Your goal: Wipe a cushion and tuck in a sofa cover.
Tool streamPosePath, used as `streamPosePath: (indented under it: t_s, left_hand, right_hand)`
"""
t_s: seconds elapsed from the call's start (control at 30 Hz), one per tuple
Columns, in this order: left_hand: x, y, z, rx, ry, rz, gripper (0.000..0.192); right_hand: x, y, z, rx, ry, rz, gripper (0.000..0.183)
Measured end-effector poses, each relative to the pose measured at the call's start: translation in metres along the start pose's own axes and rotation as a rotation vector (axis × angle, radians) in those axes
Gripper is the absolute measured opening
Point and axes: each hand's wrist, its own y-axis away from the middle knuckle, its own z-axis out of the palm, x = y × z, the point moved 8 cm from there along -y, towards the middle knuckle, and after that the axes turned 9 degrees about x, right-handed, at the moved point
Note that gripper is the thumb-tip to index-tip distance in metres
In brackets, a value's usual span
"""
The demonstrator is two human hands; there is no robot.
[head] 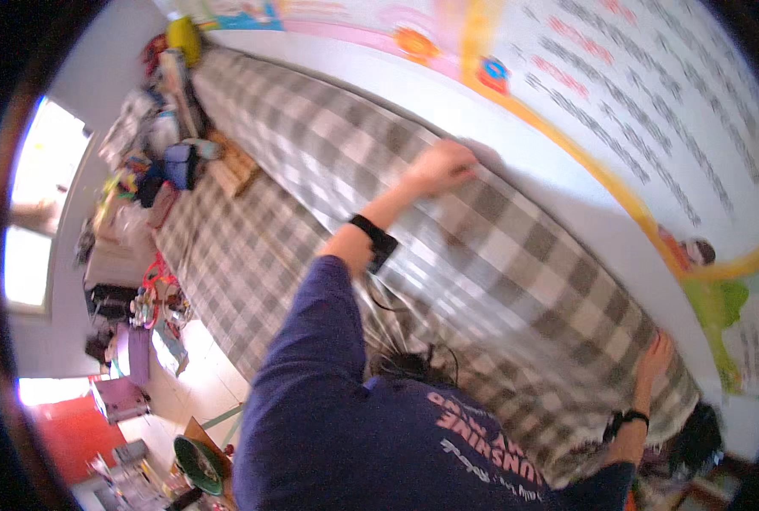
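A grey-and-white checkered cloth [533, 255] covers a long piece of furniture along the wall, with a raised back and a flat lower part [226, 255]. My left hand [440, 167], with a black watch [376, 243] at its wrist, is at the top edge of the raised back, fingers curled on the cloth. Farther along the same edge, to the right, lies my right hand [655, 352]; its fingers are blurred and partly hidden, so its grip is unclear. A black band [628, 421] circles that wrist. Creases gather in the cloth near my body.
The wall [577, 160] behind carries printed panels with writing. A wooden slatted piece [232, 166], a dark blue bag [180, 165] and piled items stand at the far end. On the floor side are a purple box [121, 399] and a green round container [199, 465]. A dark object [697, 441] lies at lower right.
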Motion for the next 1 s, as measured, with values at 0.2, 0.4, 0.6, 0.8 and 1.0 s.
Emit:
streamPosePath:
  t_s: [0.2, 0.4, 0.6, 0.8, 1.0]
  left_hand:
    - [0.022, -0.003, 0.025, 0.015, -0.046, 0.010, 0.017]
    - [0.019, -0.001, 0.031, 0.073, -0.042, -0.027, 0.016]
    - [0.013, -0.018, 0.043, -0.043, -0.019, -0.083, 0.018]
    - [0.013, -0.031, 0.032, 0.106, -0.096, 0.023, 0.043]
    - [0.021, -0.036, 0.038, 0.139, -0.174, 0.012, 0.045]
  right_hand:
    - [-0.110, -0.026, -0.011, 0.039, -0.443, -0.063, 0.033]
    - [-0.277, -0.098, -0.035, -0.023, -0.619, -0.112, 0.035]
    - [-0.287, -0.121, 0.009, -0.074, -0.529, -0.097, 0.027]
    - [-0.303, -0.141, -0.003, -0.062, -0.543, -0.177, 0.021]
    - [-0.297, -0.137, -0.021, 0.104, -0.609, -0.257, 0.013]
